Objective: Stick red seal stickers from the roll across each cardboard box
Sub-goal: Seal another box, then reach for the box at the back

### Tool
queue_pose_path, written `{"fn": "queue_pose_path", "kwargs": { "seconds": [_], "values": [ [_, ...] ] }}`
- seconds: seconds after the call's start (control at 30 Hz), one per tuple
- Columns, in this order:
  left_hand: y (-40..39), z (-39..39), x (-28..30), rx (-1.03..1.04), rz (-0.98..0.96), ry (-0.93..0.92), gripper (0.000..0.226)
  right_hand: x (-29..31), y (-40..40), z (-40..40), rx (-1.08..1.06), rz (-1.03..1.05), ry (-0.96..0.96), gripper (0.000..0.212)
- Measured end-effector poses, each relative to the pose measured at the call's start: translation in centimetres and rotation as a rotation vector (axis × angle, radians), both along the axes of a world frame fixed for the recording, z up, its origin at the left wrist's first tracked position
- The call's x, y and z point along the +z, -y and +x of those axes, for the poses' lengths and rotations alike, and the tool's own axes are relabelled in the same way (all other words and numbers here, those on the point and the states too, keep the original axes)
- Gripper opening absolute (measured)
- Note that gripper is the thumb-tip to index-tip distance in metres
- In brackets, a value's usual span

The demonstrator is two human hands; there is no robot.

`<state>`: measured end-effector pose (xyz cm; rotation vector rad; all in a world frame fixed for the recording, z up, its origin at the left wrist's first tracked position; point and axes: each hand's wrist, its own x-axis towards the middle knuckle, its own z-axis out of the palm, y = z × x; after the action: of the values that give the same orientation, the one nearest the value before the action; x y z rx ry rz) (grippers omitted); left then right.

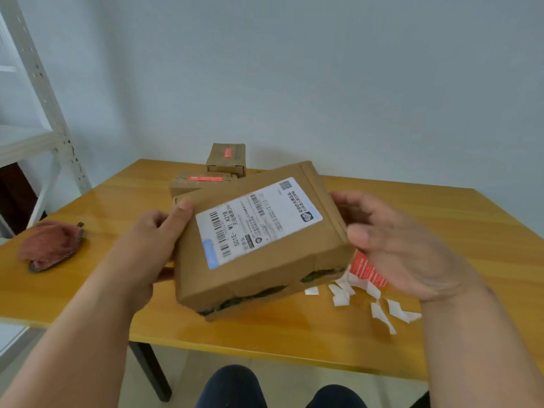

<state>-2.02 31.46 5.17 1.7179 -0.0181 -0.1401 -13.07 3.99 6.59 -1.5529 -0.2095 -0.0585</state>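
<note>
A flat cardboard box (265, 272) with a white shipping label (259, 222) on top is held tilted above the table. My left hand (147, 242) grips its left edge, thumb on the top face. My right hand (394, 245) holds the right edge with curled fingers. Just under that hand lies the strip of red seal stickers (366, 270), partly hidden. Two more cardboard boxes sit behind: a flat one (188, 187) with a red sticker across its top, and a small one (226, 157) with a red sticker.
White backing paper scraps (379, 307) litter the yellow wooden table (294, 334) at the front right. A reddish cloth bundle (50, 245) lies at the table's left. A white metal shelf rack (44, 92) stands far left. My knees show below the table edge.
</note>
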Motion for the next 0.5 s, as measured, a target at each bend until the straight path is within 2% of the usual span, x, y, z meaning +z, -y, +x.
{"fn": "queue_pose_path", "kwargs": {
  "seconds": [0.07, 0.13, 0.23, 0.27, 0.37, 0.43, 0.5],
  "values": [
    [-0.9, 0.6, -0.3, -0.040, -0.009, -0.102, 0.048, -0.2, 0.2, -0.4, 0.149, -0.108, -0.054, 0.097],
    [-1.7, 0.9, -0.7, -0.084, -0.052, -0.192, 0.054, -0.3, 0.0, -0.6, 0.161, -0.191, -0.112, 0.088],
    [-2.2, 0.9, -1.6, -0.132, -0.108, -0.256, 0.056, -0.7, -1.0, 0.0, -0.120, -0.281, -0.222, 0.051],
    [-2.2, 0.8, -1.8, -0.132, -0.113, -0.265, 0.056, -0.8, -1.4, 0.2, -0.237, -0.299, -0.259, 0.045],
    [-1.6, 0.4, -1.9, -0.137, -0.066, -0.240, 0.059, -1.0, -2.4, 0.9, -0.471, -0.355, -0.346, 0.049],
    [-1.2, 0.0, -1.7, -0.168, 0.017, -0.183, 0.059, -0.8, -2.8, 1.2, -0.536, -0.441, -0.368, 0.056],
    [-1.0, -0.5, -1.1, -0.185, 0.110, -0.107, 0.051, -0.5, -2.7, 1.3, -0.556, -0.547, -0.359, 0.064]
  ]
}}
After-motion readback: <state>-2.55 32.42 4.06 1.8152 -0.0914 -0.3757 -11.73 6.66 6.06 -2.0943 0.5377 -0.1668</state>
